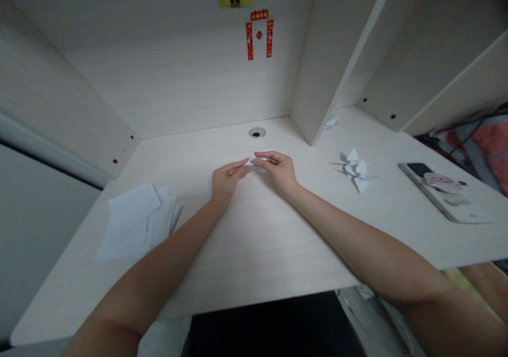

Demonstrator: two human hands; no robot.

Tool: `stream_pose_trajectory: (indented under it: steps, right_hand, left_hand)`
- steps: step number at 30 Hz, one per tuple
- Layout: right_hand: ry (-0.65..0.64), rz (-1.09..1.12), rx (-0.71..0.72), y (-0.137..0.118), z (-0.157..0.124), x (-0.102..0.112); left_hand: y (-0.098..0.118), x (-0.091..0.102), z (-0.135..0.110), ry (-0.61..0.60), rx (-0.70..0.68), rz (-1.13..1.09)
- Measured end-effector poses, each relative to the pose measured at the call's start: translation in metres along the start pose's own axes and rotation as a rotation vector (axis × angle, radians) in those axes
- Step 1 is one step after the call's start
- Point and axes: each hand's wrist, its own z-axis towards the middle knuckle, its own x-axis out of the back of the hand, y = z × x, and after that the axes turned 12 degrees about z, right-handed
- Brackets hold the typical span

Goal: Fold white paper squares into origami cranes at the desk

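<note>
Between my two hands, above the middle of the desk, is a small folded piece of white paper [251, 161]. My left hand [229, 180] pinches its left end between thumb and fingers. On the other side, my right hand [280, 169] is closed on the paper too, thumb below and fingers above. Most of the paper is covered by my fingertips, so its folded shape cannot be made out. Folded white paper cranes [354, 169] lie on the desk to the right of my right hand, wings and points sticking out.
A loose stack of white paper sheets [135, 219] lies at the left. On the right rests a phone [448, 193] in a decorated case. Behind my hands is a round cable hole [257, 133]; an upright divider [317, 119] stands at the back right. Red paper decorations [259, 34] hang on the back panel.
</note>
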Motion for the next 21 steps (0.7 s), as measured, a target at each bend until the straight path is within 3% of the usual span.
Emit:
stream_pose_trajectory:
  steps: [21]
  right_hand:
    - [0.007, 0.054, -0.043, 0.0069, 0.003, 0.0034]
  left_hand:
    - [0.0014, -0.0011, -0.0022, 0.015, -0.034, 0.024]
